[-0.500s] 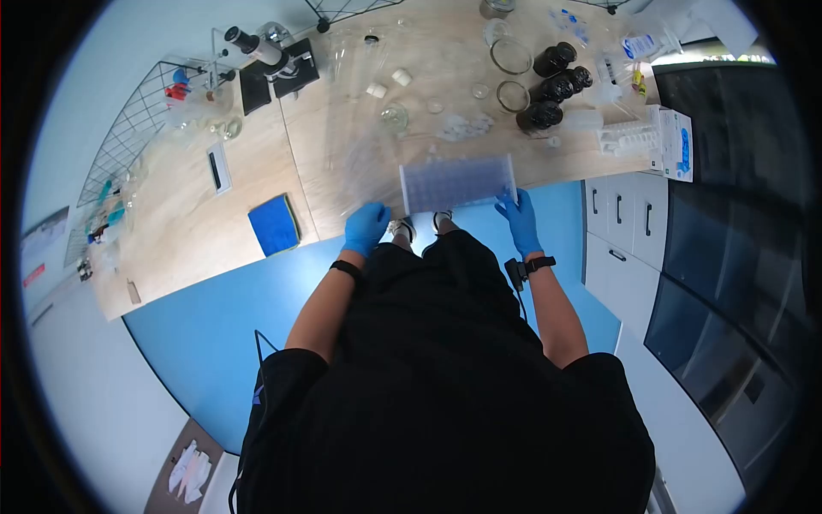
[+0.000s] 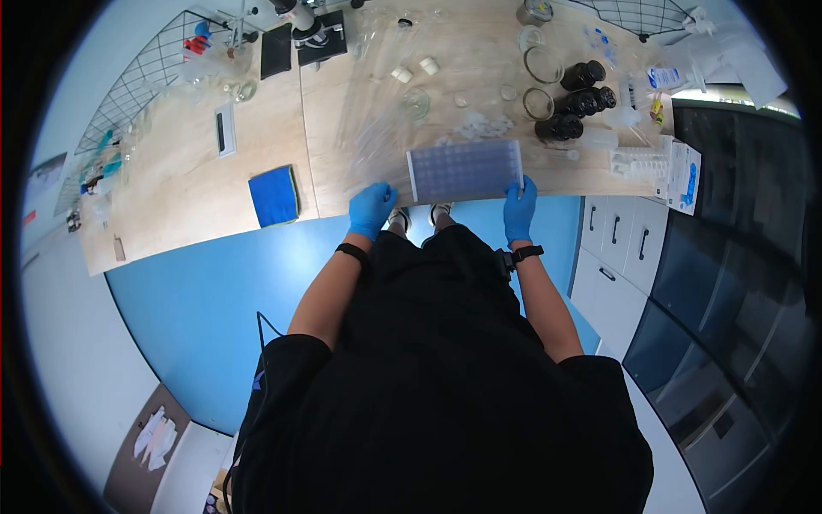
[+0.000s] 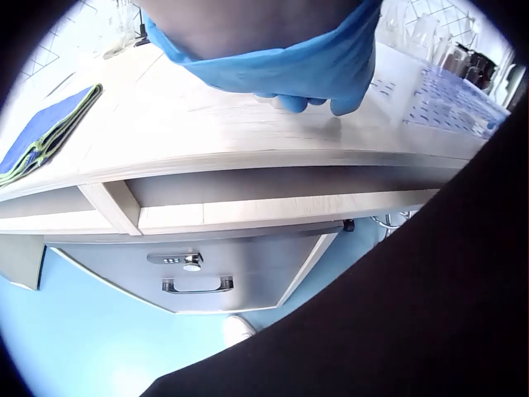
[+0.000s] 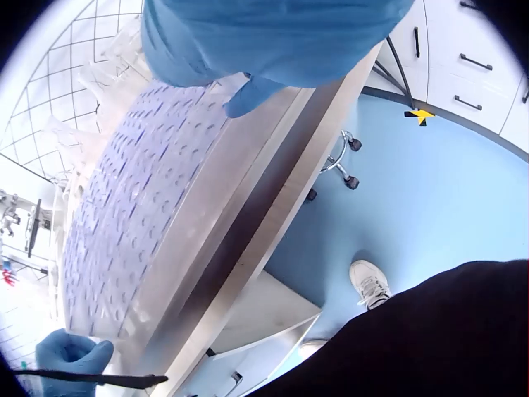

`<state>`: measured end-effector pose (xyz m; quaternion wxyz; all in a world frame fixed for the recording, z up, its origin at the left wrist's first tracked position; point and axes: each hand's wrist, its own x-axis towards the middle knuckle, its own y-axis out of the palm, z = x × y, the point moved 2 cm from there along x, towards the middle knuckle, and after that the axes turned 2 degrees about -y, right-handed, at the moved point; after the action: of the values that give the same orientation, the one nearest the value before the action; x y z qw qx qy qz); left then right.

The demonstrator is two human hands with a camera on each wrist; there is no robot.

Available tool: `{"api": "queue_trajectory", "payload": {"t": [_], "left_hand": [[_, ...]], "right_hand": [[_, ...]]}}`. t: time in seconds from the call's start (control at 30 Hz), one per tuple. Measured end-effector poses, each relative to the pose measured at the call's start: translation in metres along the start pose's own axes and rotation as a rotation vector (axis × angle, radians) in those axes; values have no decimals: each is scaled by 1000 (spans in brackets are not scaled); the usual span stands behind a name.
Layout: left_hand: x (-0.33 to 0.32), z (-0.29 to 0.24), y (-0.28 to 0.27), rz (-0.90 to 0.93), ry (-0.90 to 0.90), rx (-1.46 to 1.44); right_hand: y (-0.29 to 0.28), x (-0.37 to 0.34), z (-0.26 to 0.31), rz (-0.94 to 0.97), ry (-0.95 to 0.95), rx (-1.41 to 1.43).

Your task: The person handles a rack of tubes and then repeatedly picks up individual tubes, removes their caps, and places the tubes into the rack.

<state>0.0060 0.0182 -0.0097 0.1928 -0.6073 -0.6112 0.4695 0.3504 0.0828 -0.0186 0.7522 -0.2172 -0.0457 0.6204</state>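
A purple-tinted translucent tray (image 2: 467, 171), pierced with rows of small holes, lies along the table's front edge. At its right front corner, my blue-gloved right hand (image 2: 519, 211) grips the rim. In the right wrist view that glove (image 4: 273, 41) covers part of the tray (image 4: 140, 190), with one digit along the near edge. My gloved left hand (image 2: 372, 208) is at the table edge, just left of the tray's left end. Its fingers (image 3: 314, 104) are curled under, close over the tabletop, with nothing visible in them.
Dark bottles (image 2: 559, 128) and glass rings (image 2: 539, 104) stand behind the tray, right of white pieces (image 2: 484, 126). A blue cloth (image 2: 273, 195) lies left, near a microscope (image 2: 310, 30). Farther right are a white rack (image 2: 638, 163) and a glove box (image 2: 683, 176).
My right hand has closed in on the tray's right corner, where its fingers were spread before. The head view has shifted. The left hand stays left of the tray.
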Motion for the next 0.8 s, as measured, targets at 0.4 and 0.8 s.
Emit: {"api": "queue_trajectory", "payload": {"t": [0.4, 0.8], "left_hand": [[3, 9, -1, -194, 232, 94], [9, 11, -15, -162, 349, 108]], "right_hand": [[-6, -20, 29, 233, -124, -26], [-26, -26, 48, 37, -360, -303]]}}
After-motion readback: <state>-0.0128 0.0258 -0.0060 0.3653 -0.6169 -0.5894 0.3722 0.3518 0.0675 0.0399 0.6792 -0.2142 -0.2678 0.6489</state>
